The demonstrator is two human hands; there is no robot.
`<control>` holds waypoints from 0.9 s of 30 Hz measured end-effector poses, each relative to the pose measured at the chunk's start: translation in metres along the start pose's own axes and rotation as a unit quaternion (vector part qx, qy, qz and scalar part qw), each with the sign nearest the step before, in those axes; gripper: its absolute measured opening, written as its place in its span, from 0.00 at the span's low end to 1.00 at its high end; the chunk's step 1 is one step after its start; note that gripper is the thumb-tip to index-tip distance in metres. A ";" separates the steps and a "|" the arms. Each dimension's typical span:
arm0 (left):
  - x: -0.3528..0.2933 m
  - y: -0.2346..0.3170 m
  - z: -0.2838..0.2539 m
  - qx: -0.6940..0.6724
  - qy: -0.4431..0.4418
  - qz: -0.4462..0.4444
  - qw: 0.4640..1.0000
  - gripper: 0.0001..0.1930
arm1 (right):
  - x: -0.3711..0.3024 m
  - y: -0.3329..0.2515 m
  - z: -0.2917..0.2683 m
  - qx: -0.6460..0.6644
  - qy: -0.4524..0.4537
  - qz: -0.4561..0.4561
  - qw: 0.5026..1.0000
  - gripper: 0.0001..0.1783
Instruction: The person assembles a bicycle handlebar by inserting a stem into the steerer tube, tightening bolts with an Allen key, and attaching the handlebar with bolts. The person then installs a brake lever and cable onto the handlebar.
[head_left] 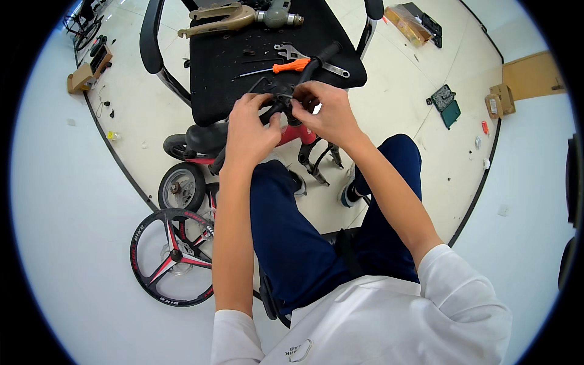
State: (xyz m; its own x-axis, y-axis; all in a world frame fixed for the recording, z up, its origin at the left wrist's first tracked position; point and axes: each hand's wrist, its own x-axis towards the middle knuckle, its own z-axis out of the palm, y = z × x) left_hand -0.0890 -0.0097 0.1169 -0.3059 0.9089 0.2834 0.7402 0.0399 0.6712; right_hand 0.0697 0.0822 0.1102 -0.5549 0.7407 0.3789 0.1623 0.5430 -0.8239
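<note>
- The stem (282, 90) of a black handlebar (320, 59) is placed in front of the person, at the near edge of the black chair seat (210, 91).
- The stem is touched from its left side by the left hand (250, 131), fingers bent, thumb held lower.
- The stem is met from the right by the right hand (328, 112), with thumb and fingertips brought close together.
- The hands are kept slightly apart, the stem between them; whether anything is clamped by either cannot be told.
- Below the hands, a red frame (291, 135) and black fork (309, 157) can be seen.
- On the seat, an orange-handled screwdriver (291, 66) and a wrench (331, 69) are crossed by the handlebar; a tan fork (225, 18) is laid farther back.
- On the left, a three-spoke wheel (175, 255) is set near a smaller wheel (181, 187).
</note>
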 end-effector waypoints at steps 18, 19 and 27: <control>0.004 -0.011 0.019 -0.078 0.014 -0.027 0.996 0.14 | 0.008 0.001 0.013 -0.103 -0.036 -0.029 0.994 0.08; 0.004 -0.011 0.018 -0.071 0.014 -0.018 0.997 0.13 | 0.008 0.002 0.014 -0.122 -0.035 -0.049 0.991 0.08; -0.002 -0.009 0.021 0.006 0.021 0.050 0.998 0.14 | 0.010 0.002 0.017 -0.350 -0.077 -0.133 0.924 0.11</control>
State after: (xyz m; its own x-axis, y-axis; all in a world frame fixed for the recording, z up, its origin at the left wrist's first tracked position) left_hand -0.0821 -0.0035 0.0955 -0.2543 0.8902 0.3779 0.7751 -0.0461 0.6301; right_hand 0.0508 0.0839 0.1052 -0.7524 0.5077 0.4197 0.4613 0.8609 -0.2144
